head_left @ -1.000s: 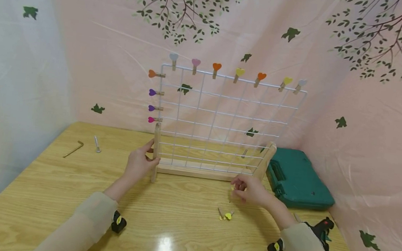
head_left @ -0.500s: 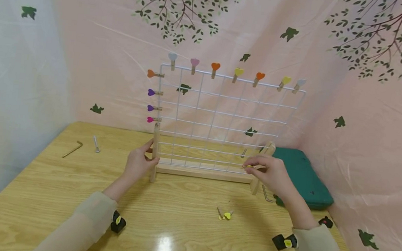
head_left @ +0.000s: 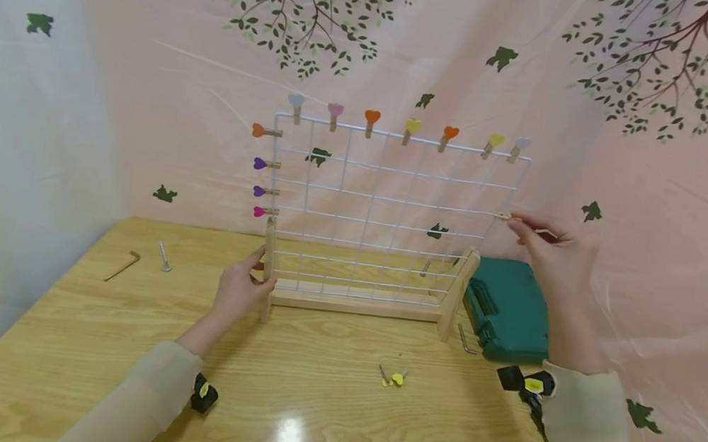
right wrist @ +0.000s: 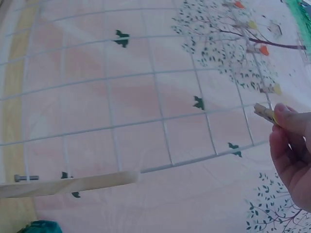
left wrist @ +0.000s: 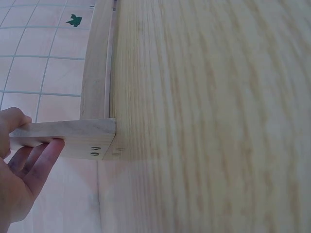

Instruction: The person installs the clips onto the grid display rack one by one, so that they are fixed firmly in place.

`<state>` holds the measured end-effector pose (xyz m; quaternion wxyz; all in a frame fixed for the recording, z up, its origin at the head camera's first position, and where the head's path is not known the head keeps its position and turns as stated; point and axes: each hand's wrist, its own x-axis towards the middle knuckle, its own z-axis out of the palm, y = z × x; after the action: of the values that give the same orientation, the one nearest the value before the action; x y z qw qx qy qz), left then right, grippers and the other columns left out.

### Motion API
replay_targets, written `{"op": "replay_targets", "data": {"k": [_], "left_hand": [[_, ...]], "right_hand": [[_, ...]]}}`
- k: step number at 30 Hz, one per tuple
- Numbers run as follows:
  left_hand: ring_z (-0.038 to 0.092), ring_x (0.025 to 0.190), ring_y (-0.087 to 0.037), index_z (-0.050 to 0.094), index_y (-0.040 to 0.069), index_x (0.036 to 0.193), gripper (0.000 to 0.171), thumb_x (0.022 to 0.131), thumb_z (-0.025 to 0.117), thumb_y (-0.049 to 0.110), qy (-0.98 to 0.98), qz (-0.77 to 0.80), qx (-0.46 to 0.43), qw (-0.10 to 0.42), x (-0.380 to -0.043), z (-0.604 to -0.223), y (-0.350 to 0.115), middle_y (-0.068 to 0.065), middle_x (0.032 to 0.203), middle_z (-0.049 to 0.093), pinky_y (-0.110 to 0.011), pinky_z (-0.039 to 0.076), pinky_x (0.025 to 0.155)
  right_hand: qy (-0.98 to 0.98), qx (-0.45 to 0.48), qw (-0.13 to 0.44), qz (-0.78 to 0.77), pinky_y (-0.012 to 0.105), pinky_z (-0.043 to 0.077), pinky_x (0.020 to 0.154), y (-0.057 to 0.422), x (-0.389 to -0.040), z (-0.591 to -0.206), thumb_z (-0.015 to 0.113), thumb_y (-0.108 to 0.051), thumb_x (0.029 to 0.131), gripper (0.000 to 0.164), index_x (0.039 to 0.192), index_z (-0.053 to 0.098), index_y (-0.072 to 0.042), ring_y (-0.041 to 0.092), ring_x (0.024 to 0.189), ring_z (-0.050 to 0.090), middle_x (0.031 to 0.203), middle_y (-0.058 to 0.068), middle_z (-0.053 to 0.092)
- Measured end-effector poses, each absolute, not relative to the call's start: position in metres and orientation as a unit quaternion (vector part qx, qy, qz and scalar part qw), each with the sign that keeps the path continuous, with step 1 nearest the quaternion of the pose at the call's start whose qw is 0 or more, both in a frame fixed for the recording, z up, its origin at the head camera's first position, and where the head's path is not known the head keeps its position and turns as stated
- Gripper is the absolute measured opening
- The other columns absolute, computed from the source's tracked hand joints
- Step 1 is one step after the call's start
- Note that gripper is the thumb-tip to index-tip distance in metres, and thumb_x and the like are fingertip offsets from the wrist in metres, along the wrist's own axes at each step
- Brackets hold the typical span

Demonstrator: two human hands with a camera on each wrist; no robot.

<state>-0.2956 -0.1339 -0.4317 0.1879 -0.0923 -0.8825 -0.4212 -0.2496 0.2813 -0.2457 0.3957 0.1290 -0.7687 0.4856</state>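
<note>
A white wire grid (head_left: 389, 135) stands upright in a wooden base. Small clothespins with coloured hearts line its top edge, such as an orange one (head_left: 372, 117), and more sit along its left side, such as a purple one (head_left: 260, 163). My left hand (head_left: 240, 287) grips the left wooden post (left wrist: 73, 129) between thumb and fingers. At the grid's right edge, my right hand (head_left: 557, 265) pinches a clothespin (right wrist: 264, 112), its wooden tip pointing left at the wire. Fingers mostly hide its heart end, though a bit of yellow shows. Several small clothespins, one with a yellow heart (head_left: 398, 379), lie on the table.
Right of the stand lies a green case (head_left: 508, 314), with a hex key (head_left: 465, 340) beside it. Another hex key (head_left: 123, 266) and a bolt (head_left: 163, 257) lie at the left. A second bolt (head_left: 425, 268) shows behind the grid.
From low near the table, my right hand has risen to the grid's right edge, carrying the clothespin. My left hand keeps its grip on the post.
</note>
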Motion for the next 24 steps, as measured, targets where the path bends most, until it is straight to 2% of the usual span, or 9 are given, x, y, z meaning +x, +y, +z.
{"op": "replay_targets", "data": {"k": [4, 8, 14, 17, 24], "left_hand": [[0.06, 0.062, -0.02, 0.041, 0.004, 0.132, 0.064, 0.075, 0.069, 0.012, -0.882, -0.421, -0.092, 0.19, -0.294, -0.43, -0.134, -0.017, 0.093, 0.063, -0.028, 0.053, 0.054], [0.06, 0.062, -0.02, 0.042, 0.003, 0.132, 0.064, 0.075, 0.069, 0.011, -0.882, -0.42, -0.093, 0.193, -0.294, -0.43, -0.134, -0.018, 0.092, 0.063, -0.028, 0.053, 0.054], [0.061, 0.062, -0.019, 0.042, 0.005, 0.132, 0.064, 0.075, 0.069, 0.013, -0.882, -0.421, -0.091, 0.191, -0.296, -0.432, -0.135, -0.017, 0.093, 0.064, -0.028, 0.053, 0.054], [0.061, 0.062, -0.019, 0.042, 0.005, 0.132, 0.064, 0.075, 0.069, 0.013, -0.884, -0.419, -0.09, 0.189, -0.297, -0.432, -0.135, -0.017, 0.094, 0.064, -0.028, 0.053, 0.055], [0.061, 0.062, -0.02, 0.042, 0.005, 0.132, 0.064, 0.075, 0.069, 0.013, -0.882, -0.42, -0.094, 0.191, -0.296, -0.431, -0.134, -0.018, 0.094, 0.064, -0.03, 0.053, 0.055]], "right_hand": [[-0.74, 0.049, 0.416, 0.527, 0.012, 0.046, 0.052, 0.283, -0.257, -0.231, 0.072, -0.014, 0.072, 0.023, 0.091, 0.07, 0.0, 0.004, 0.057, 0.057, 0.072, -0.013, 0.066], [-0.706, 0.018, 0.444, 0.551, 0.013, 0.045, 0.051, 0.286, -0.269, -0.226, 0.074, -0.021, 0.068, 0.026, 0.088, 0.071, -0.003, 0.007, 0.053, 0.054, 0.068, -0.008, 0.064], [-0.661, 0.03, 0.469, 0.585, 0.014, 0.044, 0.05, 0.28, -0.28, -0.221, 0.075, -0.016, 0.067, 0.024, 0.084, 0.071, 0.001, 0.01, 0.048, 0.051, 0.063, -0.005, 0.063], [-0.65, 0.027, 0.471, 0.596, 0.015, 0.043, 0.049, 0.281, -0.29, -0.224, 0.075, -0.016, 0.066, 0.023, 0.082, 0.071, 0.0, 0.009, 0.047, 0.051, 0.063, -0.004, 0.063], [-0.615, 0.058, 0.483, 0.62, 0.014, 0.045, 0.048, 0.287, -0.307, -0.234, 0.077, -0.01, 0.064, 0.021, 0.08, 0.071, 0.003, 0.01, 0.051, 0.056, 0.063, -0.002, 0.065]]}}
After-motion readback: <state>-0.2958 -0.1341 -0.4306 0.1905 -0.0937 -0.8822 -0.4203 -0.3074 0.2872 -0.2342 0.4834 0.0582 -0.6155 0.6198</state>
